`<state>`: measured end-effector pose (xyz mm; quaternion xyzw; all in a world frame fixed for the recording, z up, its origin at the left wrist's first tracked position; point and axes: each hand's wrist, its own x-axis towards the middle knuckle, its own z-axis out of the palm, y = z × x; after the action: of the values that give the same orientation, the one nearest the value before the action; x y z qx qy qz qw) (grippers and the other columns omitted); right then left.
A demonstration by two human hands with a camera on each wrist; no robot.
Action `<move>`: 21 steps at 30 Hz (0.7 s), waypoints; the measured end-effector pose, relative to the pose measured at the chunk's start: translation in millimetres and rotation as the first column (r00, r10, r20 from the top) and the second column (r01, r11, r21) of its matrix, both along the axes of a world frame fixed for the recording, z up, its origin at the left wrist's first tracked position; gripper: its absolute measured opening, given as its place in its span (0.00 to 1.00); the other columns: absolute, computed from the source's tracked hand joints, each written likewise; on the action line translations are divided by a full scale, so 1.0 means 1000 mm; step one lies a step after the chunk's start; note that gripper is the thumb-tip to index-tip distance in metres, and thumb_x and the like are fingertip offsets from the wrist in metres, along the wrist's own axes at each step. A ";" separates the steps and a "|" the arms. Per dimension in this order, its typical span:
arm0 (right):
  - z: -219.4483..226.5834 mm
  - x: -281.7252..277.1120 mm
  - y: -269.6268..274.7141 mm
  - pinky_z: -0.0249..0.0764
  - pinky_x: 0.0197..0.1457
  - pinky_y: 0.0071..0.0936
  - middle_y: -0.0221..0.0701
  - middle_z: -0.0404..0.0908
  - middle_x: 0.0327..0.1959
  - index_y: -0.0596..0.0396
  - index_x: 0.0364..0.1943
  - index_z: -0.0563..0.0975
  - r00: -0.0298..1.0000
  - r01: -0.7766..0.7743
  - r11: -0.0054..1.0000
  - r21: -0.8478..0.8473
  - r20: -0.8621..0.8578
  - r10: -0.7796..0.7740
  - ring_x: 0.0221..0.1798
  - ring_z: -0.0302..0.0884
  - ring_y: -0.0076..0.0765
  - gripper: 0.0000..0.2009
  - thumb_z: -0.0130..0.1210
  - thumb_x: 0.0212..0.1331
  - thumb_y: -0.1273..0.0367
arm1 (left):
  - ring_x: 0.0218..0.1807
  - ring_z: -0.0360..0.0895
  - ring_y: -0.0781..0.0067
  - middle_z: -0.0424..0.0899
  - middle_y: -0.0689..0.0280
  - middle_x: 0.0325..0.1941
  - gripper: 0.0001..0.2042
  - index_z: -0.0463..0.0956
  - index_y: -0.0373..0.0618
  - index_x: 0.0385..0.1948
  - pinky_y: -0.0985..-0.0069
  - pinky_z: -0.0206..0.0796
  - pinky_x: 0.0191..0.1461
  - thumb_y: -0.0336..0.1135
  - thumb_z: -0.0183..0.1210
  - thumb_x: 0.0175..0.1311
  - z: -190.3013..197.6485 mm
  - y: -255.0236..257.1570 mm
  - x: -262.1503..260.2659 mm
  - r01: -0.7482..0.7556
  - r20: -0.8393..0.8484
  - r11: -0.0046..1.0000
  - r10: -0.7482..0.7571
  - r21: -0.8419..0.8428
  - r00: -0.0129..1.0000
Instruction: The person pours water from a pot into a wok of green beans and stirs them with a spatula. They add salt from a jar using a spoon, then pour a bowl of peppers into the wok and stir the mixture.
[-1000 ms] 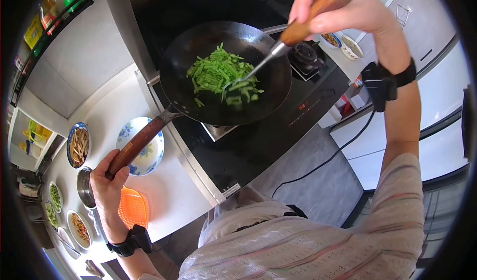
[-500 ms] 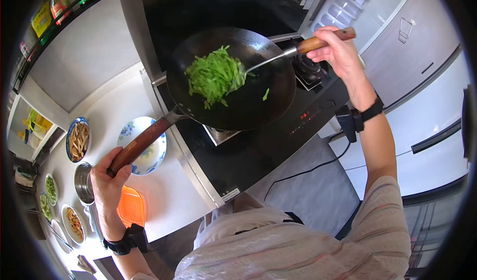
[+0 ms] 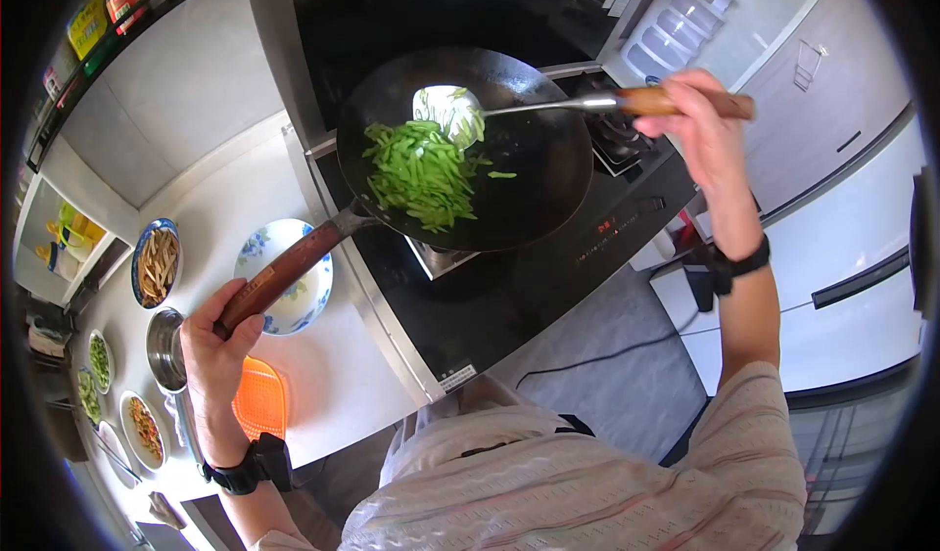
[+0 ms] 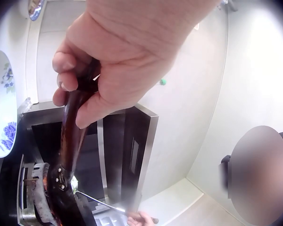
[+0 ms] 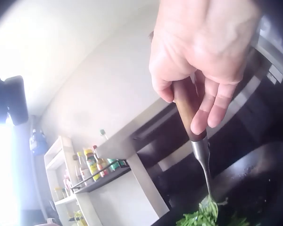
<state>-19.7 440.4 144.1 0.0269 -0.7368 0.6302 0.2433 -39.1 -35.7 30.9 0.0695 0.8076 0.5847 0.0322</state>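
Note:
A dark wok [image 3: 529, 199] sits on the black glass stove, its long wooden handle [image 3: 284, 269] reaching toward the lower left. My left hand [image 3: 217, 355] grips the end of that handle; in the left wrist view the fingers and thumb of the left hand [image 4: 118, 70] wrap round it. Chopped green stalks [image 3: 421, 181] lie heaped in the wok's left half. My right hand [image 3: 707, 130] holds a spatula by its wooden grip [image 3: 646, 101]. The spatula's shiny metal blade [image 3: 446, 106] is at the far edge of the heap, with a few green pieces on it.
Left of the stove are a flowered plate [image 3: 311, 301], a bowl of brown strips [image 3: 159, 265], a steel bowl [image 3: 164, 350], an orange basket [image 3: 262, 404] and several small dishes of chopped food. A second burner [image 3: 617, 140] lies right of the wok. Bottles [image 5: 92, 162] line a wall shelf.
The spatula has swept from the wok's near right side to the heap's far edge, its blade now turned up. The greens have been bunched up and spread again. My left hand keeps the handle.

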 end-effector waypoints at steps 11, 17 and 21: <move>-0.112 0.026 0.000 0.78 0.23 0.28 0.43 0.80 0.30 0.58 0.35 0.70 0.927 0.344 0.864 -0.367 0.279 -0.251 0.24 0.80 0.38 0.13 0.55 0.52 0.64 | 0.36 0.73 0.81 0.79 0.63 0.36 0.20 0.71 0.32 0.46 0.84 0.65 0.43 0.23 0.61 0.48 0.002 0.001 0.000 -0.012 0.019 1.000 0.012 -0.027 1.000; -0.122 0.046 0.030 0.78 0.24 0.27 0.45 0.79 0.29 0.59 0.35 0.71 0.886 0.441 0.839 -0.320 0.303 -0.351 0.24 0.80 0.37 0.14 0.56 0.51 0.62 | 0.36 0.73 0.81 0.79 0.63 0.36 0.21 0.70 0.32 0.47 0.84 0.65 0.43 0.23 0.61 0.48 0.001 0.001 -0.002 -0.002 0.002 1.000 0.002 -0.029 1.000; -0.105 0.027 0.023 0.79 0.24 0.28 0.46 0.79 0.28 0.61 0.34 0.72 0.896 0.419 0.840 -0.346 0.305 -0.321 0.23 0.80 0.39 0.14 0.58 0.49 0.64 | 0.36 0.73 0.81 0.79 0.63 0.36 0.20 0.70 0.31 0.46 0.85 0.65 0.42 0.23 0.61 0.48 0.003 0.000 -0.002 -0.001 0.005 1.000 0.001 -0.029 1.000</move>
<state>6.9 463.8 39.4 -0.2422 -0.6056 0.7074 0.2724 -41.4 -35.9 34.2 0.0674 0.8159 0.5731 0.0348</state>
